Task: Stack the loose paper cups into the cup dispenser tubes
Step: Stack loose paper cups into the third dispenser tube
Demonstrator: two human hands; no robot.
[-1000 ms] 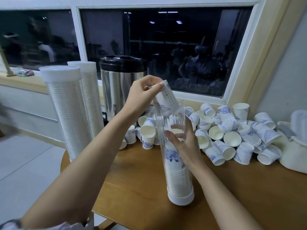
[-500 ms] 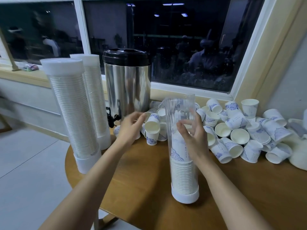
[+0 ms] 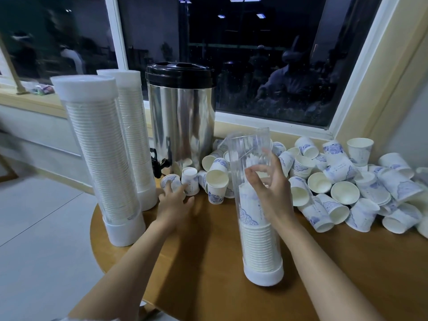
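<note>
The right hand (image 3: 269,191) curls round the centre tube (image 3: 260,239) to steady it while the open left hand (image 3: 173,202) touches the next cup (image 3: 172,180)

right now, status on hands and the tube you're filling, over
Left hand open, reaching a loose cup by the urn. Right hand holds the open tube, part filled. Tube mouth unobstructed; cup pile right of it.

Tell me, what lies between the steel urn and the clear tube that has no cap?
In the head view, loose paper cups fill the stretch between the steel urn and the uncapped tube, heaped at mixed angles on the table.
</note>
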